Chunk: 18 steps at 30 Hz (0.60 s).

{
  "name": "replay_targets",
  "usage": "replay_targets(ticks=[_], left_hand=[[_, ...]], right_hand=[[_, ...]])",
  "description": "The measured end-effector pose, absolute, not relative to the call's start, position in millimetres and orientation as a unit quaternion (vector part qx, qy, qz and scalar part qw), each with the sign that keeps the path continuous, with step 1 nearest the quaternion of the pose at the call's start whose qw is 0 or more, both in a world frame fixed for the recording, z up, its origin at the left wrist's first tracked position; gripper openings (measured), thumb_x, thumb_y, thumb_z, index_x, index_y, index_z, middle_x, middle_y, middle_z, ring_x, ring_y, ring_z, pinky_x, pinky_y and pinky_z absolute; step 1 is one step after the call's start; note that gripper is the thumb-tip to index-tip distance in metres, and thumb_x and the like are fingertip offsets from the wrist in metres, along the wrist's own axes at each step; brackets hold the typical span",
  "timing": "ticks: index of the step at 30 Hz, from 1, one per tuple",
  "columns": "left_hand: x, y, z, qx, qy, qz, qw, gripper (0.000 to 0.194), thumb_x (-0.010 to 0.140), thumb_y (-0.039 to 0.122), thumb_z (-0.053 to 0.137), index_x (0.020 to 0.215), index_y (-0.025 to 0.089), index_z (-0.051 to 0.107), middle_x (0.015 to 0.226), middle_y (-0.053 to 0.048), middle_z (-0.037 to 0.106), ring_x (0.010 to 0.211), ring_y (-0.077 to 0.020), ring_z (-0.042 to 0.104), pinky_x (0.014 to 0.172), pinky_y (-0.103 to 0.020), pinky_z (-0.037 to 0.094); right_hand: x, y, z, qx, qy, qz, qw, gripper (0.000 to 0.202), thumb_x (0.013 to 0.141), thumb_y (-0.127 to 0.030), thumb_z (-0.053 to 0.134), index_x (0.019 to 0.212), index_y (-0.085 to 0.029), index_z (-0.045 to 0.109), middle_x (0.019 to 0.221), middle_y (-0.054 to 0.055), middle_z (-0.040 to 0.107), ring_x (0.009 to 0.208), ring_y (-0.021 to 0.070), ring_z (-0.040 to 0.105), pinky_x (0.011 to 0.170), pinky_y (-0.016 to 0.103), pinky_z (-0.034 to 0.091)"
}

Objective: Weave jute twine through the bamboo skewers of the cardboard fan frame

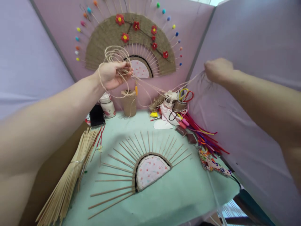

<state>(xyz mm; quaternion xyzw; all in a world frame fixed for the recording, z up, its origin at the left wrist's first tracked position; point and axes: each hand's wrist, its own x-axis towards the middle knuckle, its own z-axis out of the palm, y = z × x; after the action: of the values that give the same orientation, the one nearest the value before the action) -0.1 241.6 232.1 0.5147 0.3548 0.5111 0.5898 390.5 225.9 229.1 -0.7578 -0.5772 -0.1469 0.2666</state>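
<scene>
Lilac panels (246, 37) enclose mint table (178, 194); both hands stretch jute twine (162, 89).

skewer bundle (68, 182): cut off bottom-left | right grip (217, 70): fingers hidden

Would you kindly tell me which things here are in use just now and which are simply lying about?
In use:
left hand, holding coiled twine
right hand, pulling the twine's other end
twine spool
stick fan on the table

Lying about:
stick bundle
pipe cleaners
scissors
jar
finished fan on the wall
</scene>
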Motion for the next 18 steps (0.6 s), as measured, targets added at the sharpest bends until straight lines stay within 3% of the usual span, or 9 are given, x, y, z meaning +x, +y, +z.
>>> replay_targets(ticks=[3, 5, 7, 9, 12, 15, 18], left_hand=[[-6.8, 251.0, 246.3, 0.528, 0.347, 0.534, 0.562, 0.031, 0.096, 0.013, 0.041, 0.071, 0.013, 0.061, 0.07, -0.004, 0.062, 0.073, -0.0089, 0.062, 0.085, -0.022, 0.049], [-26.9, 255.9, 257.7, 0.535, 0.361, 0.566, 0.512, 0.03, 0.095, 0.013, 0.041, 0.071, 0.013, 0.06, 0.068, -0.003, 0.062, 0.07, -0.0086, 0.061, 0.083, -0.023, 0.049], [-53.3, 259.5, 264.1, 0.541, 0.379, 0.602, 0.448, 0.029, 0.094, 0.011, 0.042, 0.07, 0.014, 0.058, 0.062, -0.001, 0.06, 0.065, -0.0075, 0.058, 0.078, -0.022, 0.049], [-80.9, 262.7, 261.1, 0.543, 0.389, 0.627, 0.402, 0.023, 0.091, 0.01, 0.045, 0.072, 0.017, 0.056, 0.059, 0.002, 0.059, 0.06, -0.0074, 0.056, 0.074, -0.022, 0.049], [-117.9, 267.0, 237.9, 0.582, 0.467, 0.599, 0.292, 0.01, 0.079, 0.013, 0.062, 0.075, 0.019, 0.055, 0.062, 0.004, 0.061, 0.06, -0.0093, 0.056, 0.071, -0.026, 0.05], [-142.2, 264.4, 200.3, 0.663, 0.563, 0.424, 0.251, 0.021, 0.065, 0.025, 0.074, 0.078, 0.019, 0.058, 0.069, 0.003, 0.064, 0.068, -0.0129, 0.058, 0.073, -0.028, 0.05], [-149.5, 250.1, 160.0, 0.694, 0.571, 0.324, 0.296, 0.037, 0.049, 0.029, 0.082, 0.079, 0.016, 0.065, 0.075, -0.003, 0.069, 0.073, -0.0203, 0.063, 0.064, -0.028, 0.051]], right_hand=[[380.3, 219.5, 279.2, -0.758, -0.589, -0.19, 0.205, 0.025, 0.08, -0.026, 0.065, 0.082, -0.001, 0.064, 0.114, 0.024, 0.066, 0.12, 0.0284, 0.056, 0.087, 0.045, 0.039], [363.2, 220.0, 302.4, -0.748, -0.598, -0.15, 0.246, 0.033, 0.076, -0.028, 0.067, 0.093, 0.0, 0.064, 0.108, 0.019, 0.067, 0.111, 0.0285, 0.061, 0.081, 0.044, 0.042], [341.5, 226.0, 309.8, -0.724, -0.598, -0.044, 0.34, 0.035, 0.074, -0.022, 0.071, 0.099, 0.0, 0.063, 0.102, 0.015, 0.068, 0.098, 0.0246, 0.065, 0.077, 0.043, 0.044], [317.3, 237.8, 300.8, -0.672, -0.591, 0.091, 0.437, 0.031, 0.074, -0.012, 0.073, 0.1, -0.003, 0.061, 0.097, 0.012, 0.068, 0.087, 0.0176, 0.065, 0.075, 0.039, 0.046], [278.5, 260.3, 266.4, -0.601, -0.605, 0.211, 0.478, 0.019, 0.08, -0.004, 0.064, 0.097, -0.011, 0.058, 0.094, 0.007, 0.068, 0.073, 0.0095, 0.062, 0.069, 0.028, 0.05], [240.3, 275.0, 225.0, -0.544, -0.589, 0.322, 0.504, 0.031, 0.076, 0.001, 0.056, 0.099, -0.019, 0.053, 0.1, 0.005, 0.068, 0.077, 0.0103, 0.064, 0.062, 0.021, 0.048], [208.2, 276.1, 187.9, -0.475, -0.531, 0.478, 0.514, 0.042, 0.068, 0.004, 0.052, 0.101, -0.022, 0.051, 0.109, 0.003, 0.068, 0.08, 0.009, 0.063, 0.059, 0.018, 0.045]])
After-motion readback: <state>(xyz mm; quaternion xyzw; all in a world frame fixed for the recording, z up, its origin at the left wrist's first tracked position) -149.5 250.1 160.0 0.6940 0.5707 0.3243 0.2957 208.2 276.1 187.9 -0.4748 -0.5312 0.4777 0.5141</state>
